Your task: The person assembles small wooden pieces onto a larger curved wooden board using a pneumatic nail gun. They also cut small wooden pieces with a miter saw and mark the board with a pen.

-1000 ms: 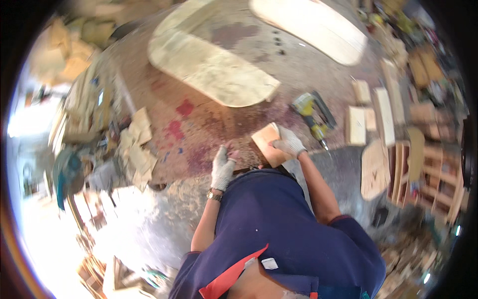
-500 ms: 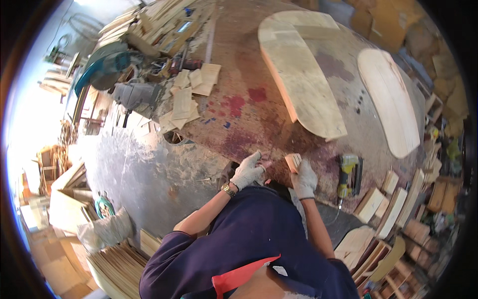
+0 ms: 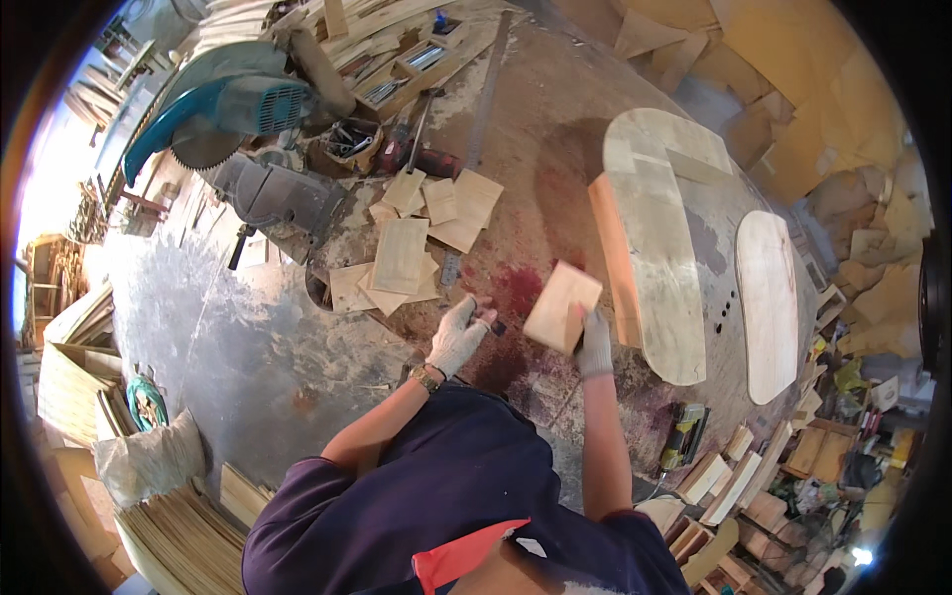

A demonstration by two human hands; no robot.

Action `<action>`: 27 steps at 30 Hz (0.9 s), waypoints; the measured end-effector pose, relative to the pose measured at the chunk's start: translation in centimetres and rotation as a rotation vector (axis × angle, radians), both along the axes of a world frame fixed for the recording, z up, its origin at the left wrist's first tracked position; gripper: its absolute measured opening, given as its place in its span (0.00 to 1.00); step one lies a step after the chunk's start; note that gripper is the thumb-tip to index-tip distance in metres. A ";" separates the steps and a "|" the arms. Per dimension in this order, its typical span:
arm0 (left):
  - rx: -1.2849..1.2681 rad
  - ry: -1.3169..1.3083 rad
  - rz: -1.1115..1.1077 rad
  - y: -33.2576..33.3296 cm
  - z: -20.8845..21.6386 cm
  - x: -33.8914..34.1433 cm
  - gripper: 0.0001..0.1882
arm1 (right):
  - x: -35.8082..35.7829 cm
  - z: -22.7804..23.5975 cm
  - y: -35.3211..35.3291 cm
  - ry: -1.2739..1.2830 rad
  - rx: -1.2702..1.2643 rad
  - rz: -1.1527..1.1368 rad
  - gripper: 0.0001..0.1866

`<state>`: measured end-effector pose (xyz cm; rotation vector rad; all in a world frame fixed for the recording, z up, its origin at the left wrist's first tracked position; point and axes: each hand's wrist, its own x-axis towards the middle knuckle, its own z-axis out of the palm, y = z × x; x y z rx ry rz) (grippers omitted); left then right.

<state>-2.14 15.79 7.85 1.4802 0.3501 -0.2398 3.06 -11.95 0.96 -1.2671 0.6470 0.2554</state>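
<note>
Both hands wear pale knit work gloves. My right hand (image 3: 595, 347) is closed on a wooden block (image 3: 562, 305), which is tilted so its broad face shows. To its left is my left hand (image 3: 459, 339), with the fingers curled and a small dark piece (image 3: 499, 328) at the fingertips, too small to name. Beyond the right hand lies a large wooden panel (image 3: 666, 288) with rounded ends, raised on a thick wooden edge. Thin square wood pieces (image 3: 401, 256) lie scattered on the worktable (image 3: 526, 213) ahead of the left hand.
At left stands a teal mitre saw (image 3: 268, 104), its toothed blade exposed. Farther right lies a thin rounded board (image 3: 767, 307). A yellow-and-black nail gun (image 3: 682, 436) rests near several wood strips (image 3: 732, 486). A red-and-black power tool (image 3: 421, 159) lies near a metal ruler (image 3: 489, 89).
My right hand has moved forward over the table with the wooden block, whose broad face now shows. My left hand has moved forward too, and the view has shifted.
</note>
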 end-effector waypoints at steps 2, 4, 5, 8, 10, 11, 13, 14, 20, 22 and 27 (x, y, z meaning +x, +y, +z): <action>0.245 0.009 -0.073 3.7 0.5 0.3 0.22 | 6.4 -0.9 2.8 -0.021 -0.066 0.040 0.16; 0.252 0.052 -0.066 6.3 1.0 0.7 0.22 | 13.1 -1.2 6.0 0.017 0.072 -0.045 0.13; 0.278 0.083 -0.070 7.5 1.2 0.5 0.22 | 16.1 -1.0 7.4 -0.061 0.092 -0.053 0.14; 0.308 0.168 -0.078 10.4 1.2 -0.8 0.22 | 24.1 0.9 10.1 -0.046 0.136 -0.036 0.14; 0.350 0.198 -0.070 12.0 0.7 -1.9 0.21 | 28.0 2.2 10.9 -0.072 0.187 -0.024 0.14; 0.388 0.207 -0.061 12.6 0.4 -2.5 0.21 | 29.4 2.4 11.1 -0.098 0.219 -0.037 0.16; 0.383 0.244 -0.065 13.7 -0.2 -3.5 0.20 | 31.8 2.2 11.3 -0.033 0.218 -0.030 0.15; 0.408 0.256 -0.057 14.2 -0.5 -4.0 0.19 | 31.9 1.6 11.3 -0.001 0.206 0.038 0.14; 0.783 0.243 0.054 16.6 -1.7 -2.1 0.21 | 19.5 -5.9 12.8 -0.052 0.161 0.003 0.08; 0.918 0.199 0.052 17.3 -1.9 -0.4 0.33 | 14.7 -6.1 12.1 -0.152 0.271 -0.062 0.09; 1.115 0.069 -0.006 16.2 -3.3 3.9 0.59 | 8.3 -5.5 11.7 -0.028 0.224 -0.015 0.15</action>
